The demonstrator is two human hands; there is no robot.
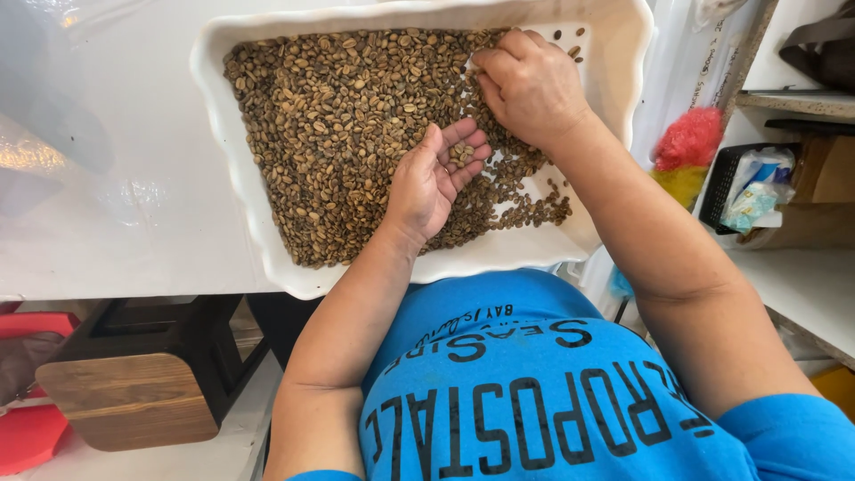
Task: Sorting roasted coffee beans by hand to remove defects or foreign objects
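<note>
Beans (pixel 338 134) are spread in a white tray (pixel 614 53) on a table (pixel 116 223), a few cupped in the open left hand (pixel 432 183) and pinched at by the right hand (pixel 530 85), where tilting could spill them.

This looks like a small home workroom or back room of a shop where food is sorted by hand. A white scalloped tray (pixel 267 223) of pale beans (pixel 347 125) sits on a white desk (pixel 116 223), a wooden stool (pixel 125 392) stands below, and cluttered shelves (pixel 802 102) hold a black basket (pixel 723 183) of packets and a red-and-yellow duster (pixel 686 147).
</note>
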